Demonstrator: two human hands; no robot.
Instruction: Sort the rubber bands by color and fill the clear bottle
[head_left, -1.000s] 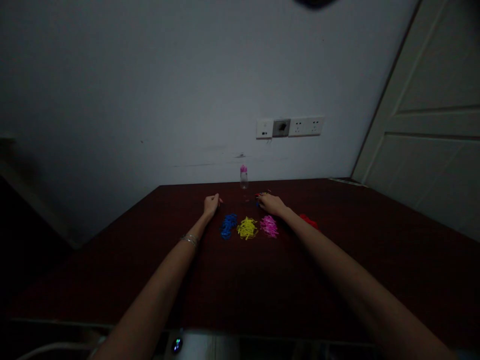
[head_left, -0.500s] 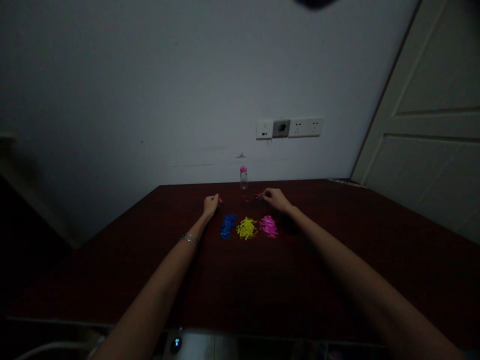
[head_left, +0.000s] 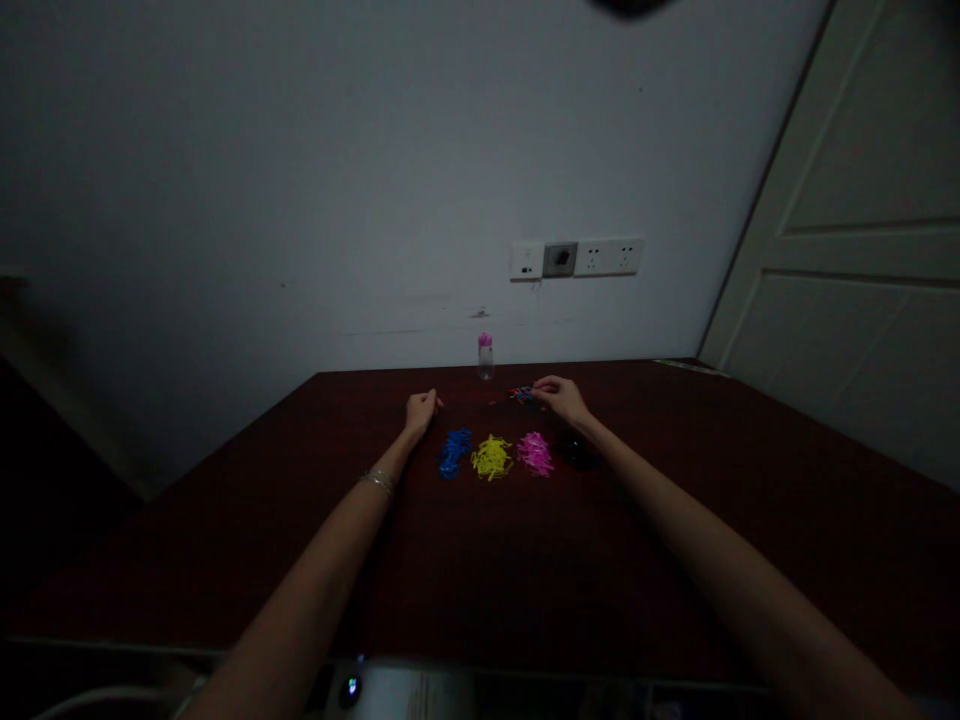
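My left hand [head_left: 421, 411] rests on the table left of centre, its fingers curled closed; anything inside is hidden. My right hand [head_left: 564, 400] reaches in from the right, thumb and fingers pinched together at the edge of a small mixed pile of red, blue and pale bands [head_left: 520, 394]. What lies between those fingertips is too small to make out. Nearer me, in a row, lie a blue pile of thin rubber bands [head_left: 454, 454], a yellow pile [head_left: 492, 457] and a pink pile [head_left: 535, 454]. A dark, shiny pile [head_left: 574, 450] sits partly behind my right wrist.
A small clear bottle with a pink top [head_left: 486, 359] stands at the back of the dark red table [head_left: 480, 560], near the wall. Sockets [head_left: 576, 258] are set in the wall above. A pale panelled door [head_left: 847, 240] is on the right.
My right hand has shifted slightly right, and more of the mixed pile shows beside its fingertips. The dark pile shows more clearly. My left hand stays in place.
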